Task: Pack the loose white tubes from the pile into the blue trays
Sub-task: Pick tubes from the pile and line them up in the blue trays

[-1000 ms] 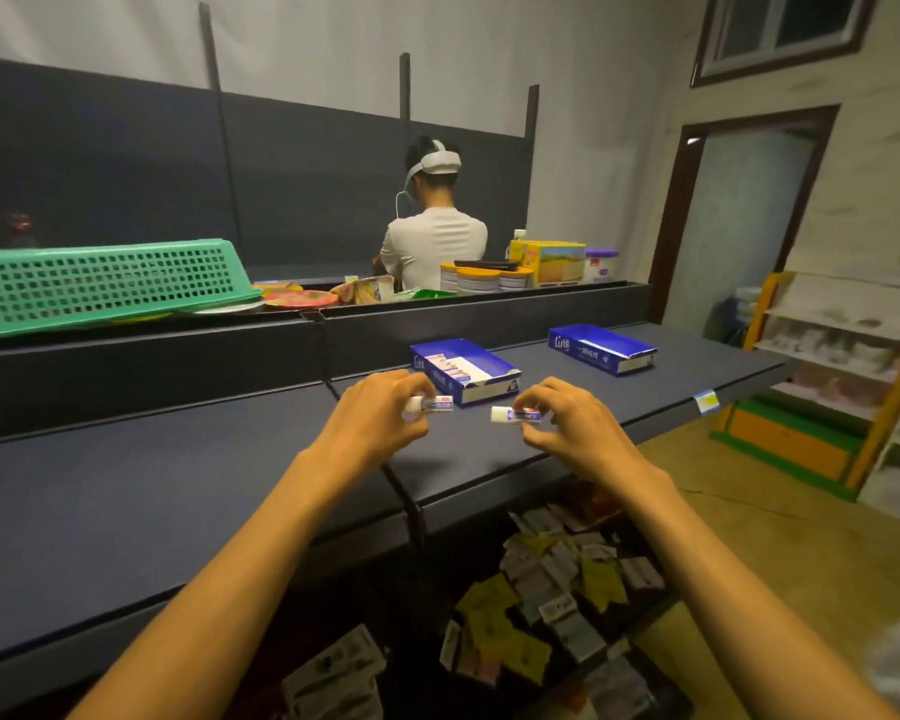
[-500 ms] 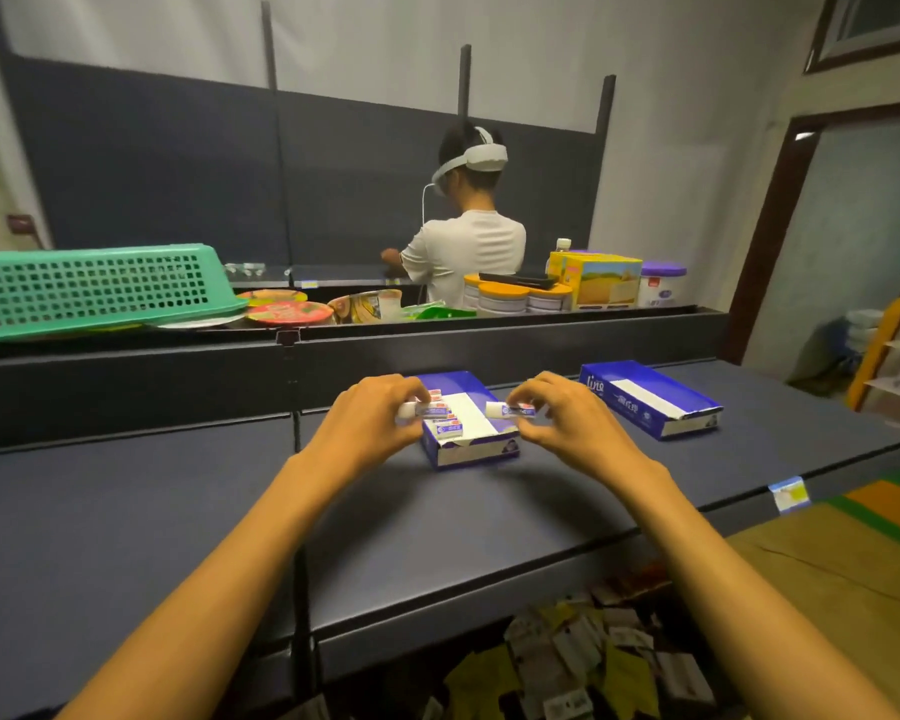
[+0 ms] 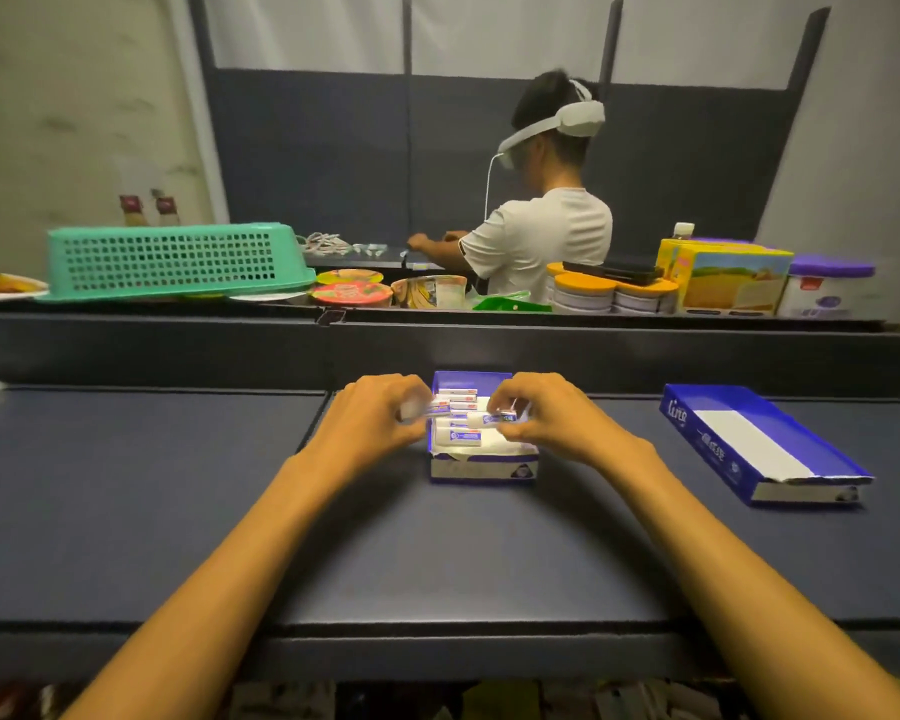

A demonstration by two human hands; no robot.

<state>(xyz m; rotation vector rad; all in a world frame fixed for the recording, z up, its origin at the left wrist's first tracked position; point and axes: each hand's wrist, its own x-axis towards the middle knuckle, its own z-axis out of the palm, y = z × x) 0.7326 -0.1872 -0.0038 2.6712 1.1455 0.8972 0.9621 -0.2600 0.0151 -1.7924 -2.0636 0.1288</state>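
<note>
At frame centre, the left hand (image 3: pixel 380 415) and right hand (image 3: pixel 546 413) each pinch 1 white tube (image 3: pixel 492 419) crosswise over the half-filled blue tray (image 3: pixel 481 470), matching its rows.

Dark shelf (image 3: pixel 178 511), two blue trays (image 3: pixel 481 472) (image 3: pixel 765 449)

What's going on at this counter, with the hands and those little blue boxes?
A person is packing small white tubes into blue trays. The left hand pinches one tube and the right hand pinches another tube, both held over the nearer blue tray, which already has a row of tubes inside. A second blue tray lies to the right on the dark counter with no tubes visible in it. Beyond, another person in a headset works with their back turned.
</note>
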